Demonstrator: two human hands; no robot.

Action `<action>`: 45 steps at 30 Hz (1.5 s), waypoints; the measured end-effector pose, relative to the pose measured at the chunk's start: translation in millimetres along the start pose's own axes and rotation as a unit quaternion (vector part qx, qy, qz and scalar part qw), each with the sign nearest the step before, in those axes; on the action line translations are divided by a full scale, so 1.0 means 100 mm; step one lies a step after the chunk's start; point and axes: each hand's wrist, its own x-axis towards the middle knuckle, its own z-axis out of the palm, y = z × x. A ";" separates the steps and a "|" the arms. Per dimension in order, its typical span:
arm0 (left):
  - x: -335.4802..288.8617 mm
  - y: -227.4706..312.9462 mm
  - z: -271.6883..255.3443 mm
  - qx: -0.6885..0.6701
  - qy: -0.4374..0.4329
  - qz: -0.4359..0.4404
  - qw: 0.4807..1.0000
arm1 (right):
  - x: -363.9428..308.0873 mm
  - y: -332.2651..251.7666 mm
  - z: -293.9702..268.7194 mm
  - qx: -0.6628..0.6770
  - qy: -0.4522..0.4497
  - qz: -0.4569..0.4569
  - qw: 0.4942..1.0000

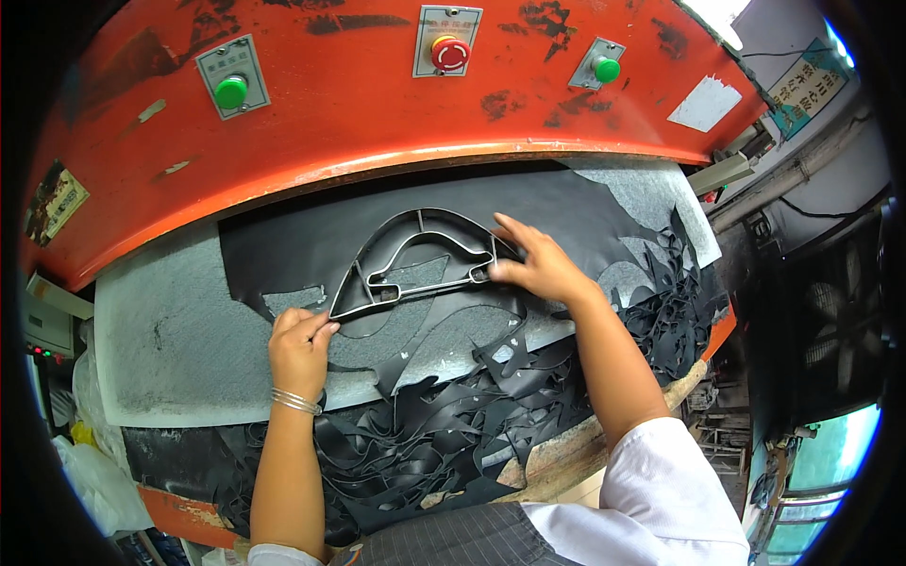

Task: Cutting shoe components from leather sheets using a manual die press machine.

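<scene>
A curved metal cutting die (436, 287) with strip walls and cross braces lies over a black leather-like sheet (302, 236). My left hand (300, 351) pinches the die's pointed left corner between thumb and fingers. At the opposite end, my right hand (538, 264) grips the die's right side, thumb on the near side and fingers over the outer wall. The sheet's near edge is ragged, with cut-out gaps. Through those gaps and inside the die, the grey cutting board (179, 321) shows.
Black offcuts (453, 406) are heaped along the board's near edge and at its right. An orange machine beam (330, 104) spans the far side, carrying a green button (230, 92), a red knob (450, 53) and another green button (606, 70). Plastic bags (104, 481) hang at left.
</scene>
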 end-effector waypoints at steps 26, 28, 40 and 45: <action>-0.05 0.17 0.07 0.030 0.026 -0.005 0.999 | -0.38 0.35 -0.13 -0.141 0.004 -0.171 0.975; -0.08 0.26 0.02 0.008 0.023 -0.054 0.998 | -0.48 0.25 -0.27 -0.069 0.061 -0.178 0.980; 0.06 1.81 -1.11 0.100 0.204 0.168 0.959 | -0.49 -0.48 -1.78 -0.121 0.620 -0.182 0.754; -1.45 1.67 -0.85 0.042 0.045 0.087 0.994 | -1.71 -0.37 -1.00 -0.073 0.375 -0.361 0.850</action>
